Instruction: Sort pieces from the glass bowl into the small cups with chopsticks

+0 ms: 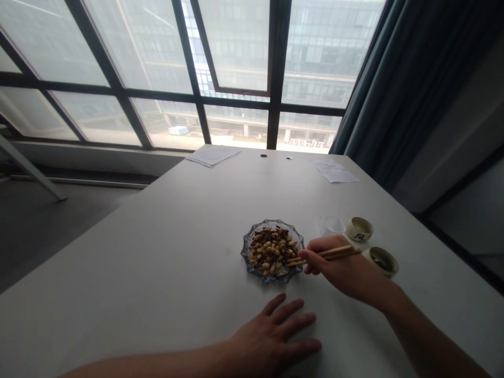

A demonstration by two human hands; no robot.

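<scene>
A scalloped glass dish (244,253) full of mixed nuts and darker seeds (271,249) stands on the white table (165,262). My right hand (328,262) is closed around a pair of wooden chopsticks (334,252), whose tips reach into the nuts at the dish's right side. Whether the tips pinch anything is too small to tell. My left hand (275,333) rests flat on the table in front of the dish, fingers spread, holding nothing. Just beyond my right wrist is a small cup (388,257) with something dark inside, partly hidden by that arm.
Another small cup (360,229) with a dark character on it and a clear plastic container (332,226) stand right of the dish. Papers (214,156) lie at the table's far left, more sheets (336,170) at the far right. Windows and a dark curtain (378,94) are behind.
</scene>
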